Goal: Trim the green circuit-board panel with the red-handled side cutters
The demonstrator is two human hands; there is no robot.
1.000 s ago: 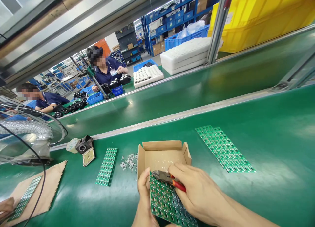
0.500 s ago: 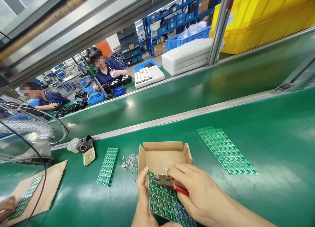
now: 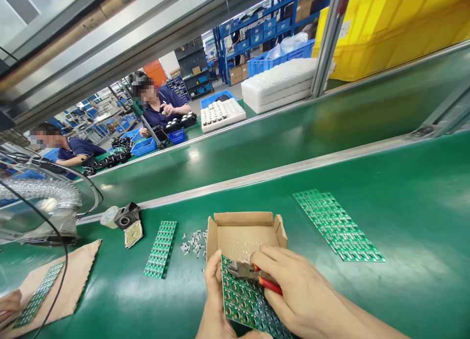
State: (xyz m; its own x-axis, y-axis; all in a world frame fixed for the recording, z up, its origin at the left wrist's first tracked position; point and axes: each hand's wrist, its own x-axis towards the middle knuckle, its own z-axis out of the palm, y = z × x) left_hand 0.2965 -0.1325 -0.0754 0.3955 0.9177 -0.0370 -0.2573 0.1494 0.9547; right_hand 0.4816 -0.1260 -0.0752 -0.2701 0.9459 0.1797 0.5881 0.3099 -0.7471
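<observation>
My left hand (image 3: 216, 300) grips a green circuit board panel (image 3: 240, 307) by its left edge, tilted up near the front of the bench. In my right hand (image 3: 293, 285) are diagonal cutters (image 3: 244, 271) with red handles, their jaws lying against the panel's upper rows. My fingers wrap the handles. Just behind the panel stands an open cardboard box (image 3: 244, 231) with small clear bits inside. Small grey parts (image 3: 194, 242) lie in a loose pile left of the box.
One panel (image 3: 160, 249) lies left of the pile; overlapping panels (image 3: 340, 226) lie at right. A soldering stand (image 3: 128, 219) and clear duct (image 3: 55, 197) are at left. Another person's hand (image 3: 10, 302) touches a panel on cardboard (image 3: 82, 270). Two co-workers sit across the green line.
My hands, the panel and the cutters stay almost in place. Across the line, a co-worker's raised hand has shifted slightly, and the white item in it no longer shows clearly.
</observation>
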